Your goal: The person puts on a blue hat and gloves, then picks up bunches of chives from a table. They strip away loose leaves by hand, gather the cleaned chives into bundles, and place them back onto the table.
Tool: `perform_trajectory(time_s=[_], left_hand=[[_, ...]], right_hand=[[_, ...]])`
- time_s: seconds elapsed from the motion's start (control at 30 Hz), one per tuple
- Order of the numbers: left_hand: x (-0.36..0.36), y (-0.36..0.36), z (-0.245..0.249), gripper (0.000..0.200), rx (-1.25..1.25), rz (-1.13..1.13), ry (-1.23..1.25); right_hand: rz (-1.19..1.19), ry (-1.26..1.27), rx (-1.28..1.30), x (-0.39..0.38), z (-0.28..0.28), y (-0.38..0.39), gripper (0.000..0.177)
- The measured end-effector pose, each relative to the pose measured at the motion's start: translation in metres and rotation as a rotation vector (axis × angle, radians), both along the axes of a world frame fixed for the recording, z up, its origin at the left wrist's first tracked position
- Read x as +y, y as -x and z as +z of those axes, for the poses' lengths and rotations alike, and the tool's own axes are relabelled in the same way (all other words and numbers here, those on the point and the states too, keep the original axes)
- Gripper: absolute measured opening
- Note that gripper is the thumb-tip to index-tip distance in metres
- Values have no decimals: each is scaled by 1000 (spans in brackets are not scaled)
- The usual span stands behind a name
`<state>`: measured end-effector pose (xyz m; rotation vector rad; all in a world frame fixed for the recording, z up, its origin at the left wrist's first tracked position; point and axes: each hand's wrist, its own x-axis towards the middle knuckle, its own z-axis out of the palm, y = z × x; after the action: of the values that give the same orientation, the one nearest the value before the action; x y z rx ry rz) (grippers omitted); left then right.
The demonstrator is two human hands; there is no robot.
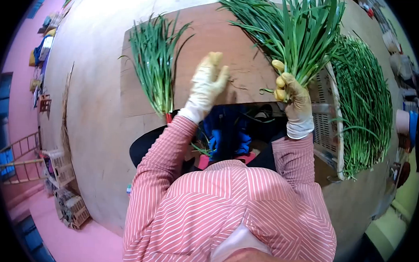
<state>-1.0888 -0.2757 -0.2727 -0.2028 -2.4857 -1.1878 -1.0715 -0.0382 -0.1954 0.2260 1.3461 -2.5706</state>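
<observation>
My right hand (293,99), in a yellowish-white glove, grips the lower stems of a bunch of garlic chives (304,46), whose long green leaves fan out away from me. My left hand (206,87), gloved the same way, hovers over the brown board (213,32) with its fingers apart and nothing in them. To its left lies another bunch of chives (154,64), leaves pointing away, with something red (169,117) at its stem end. More loose chive leaves (250,21) spread across the board's far right, partly behind the held bunch.
A white plastic crate (327,116) heaped with chives (360,104) stands on my right. On the left, a long dry stalk-like bundle (66,112) lies on the floor, with crates (60,167) and a ladder-like frame (19,156) near the pink wall.
</observation>
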Motion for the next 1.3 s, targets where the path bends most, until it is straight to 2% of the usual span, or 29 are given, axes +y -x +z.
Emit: perform_trajectory(time_s=[0.03,0.07,0.13,0.17,0.23,0.27,0.3,0.33,0.37,0.4,0.47,0.53,0.57,0.6,0.67,0.7,0.73,0.77,0.8,0.83,0.87,0.9,0.93,1.0,1.03,1.07,1.13,1.27,1.3], left_hand=[[-8,4,-4,53,-141,58,119],[-11,6,-21,65,-177,150,393],[1,3,-27,73,-419,269,524],[8,3,-39,73,-418,255,526],[34,3,-58,75,-223,330,569],[46,2,-58,71,-125,60,440],[72,-5,-40,58,-59,-170,117],[95,2,-29,40,-372,-556,-71],[122,-19,11,26,-346,-677,-79],[132,-30,-9,22,-396,-735,-128],[143,-30,-52,22,-387,-599,-138],[123,-23,10,31,-734,-327,-781],[102,-18,-1,39,-694,-289,-780],[88,-20,10,43,-858,-231,-1133],[61,-27,15,52,-822,-239,-1207],[53,-32,13,52,-817,-228,-1207],[47,-35,10,56,-833,-266,-1350],[42,-39,8,61,-851,-306,-1496],[40,-41,9,61,-852,-302,-1497],[40,-43,10,65,-844,-314,-1612],[39,-43,9,69,-833,-326,-1732],[31,-44,-14,69,-878,-261,-1848],[25,-43,-20,64,-800,-182,-1862],[12,-51,-24,59,-787,-302,-2000],[8,-54,-21,56,-793,-326,-1990],[4,-56,-17,54,-797,-353,-1978],[-1,-59,-8,51,-837,-329,-1951],[-6,-65,-18,45,-831,-270,-2040],[-8,-66,-19,44,-854,-271,-2031]], right_hand=[[-3,14,41,3,2,0,37],[-19,14,41,7,0,1,37],[-38,140,99,14,-7,1,37],[-73,148,73,16,-12,0,38],[-60,142,83,18,-9,3,38],[-30,137,92,18,-8,4,39],[-44,108,88,17,-8,4,37],[-46,105,87,18,-6,3,37],[-35,59,35,19,-2,3,36],[-26,12,-13,20,1,5,34],[-36,-93,26,19,1,6,32],[-75,-363,82,17,-1,4,30],[-30,-321,14,14,-2,2,30],[22,-318,9,11,-10,4,31],[93,-514,114,3,-50,8,30],[205,-826,30,-12,-6,8,35],[83,-909,40,-29,-37,12,50],[120,-976,74,-40,-61,8,60],[157,-1045,105,-53,-67,5,71],[272,-1421,209,-64,-49,-7,88],[494,-1427,224,-68,-48,-9,101],[572,-1366,230,-70,-41,-12,91],[652,-1302,238,-71,-34,-14,81],[554,-821,348,-56,-77,-12,60],[533,-757,271,-54,-45,-9,44],[502,-537,41,-55,-38,-5,41],[344,-320,-87,-60,-40,-6,32],[321,-409,-104,-68,-53,-5,27],[341,-526,-83,-67,-54,-5,26]])
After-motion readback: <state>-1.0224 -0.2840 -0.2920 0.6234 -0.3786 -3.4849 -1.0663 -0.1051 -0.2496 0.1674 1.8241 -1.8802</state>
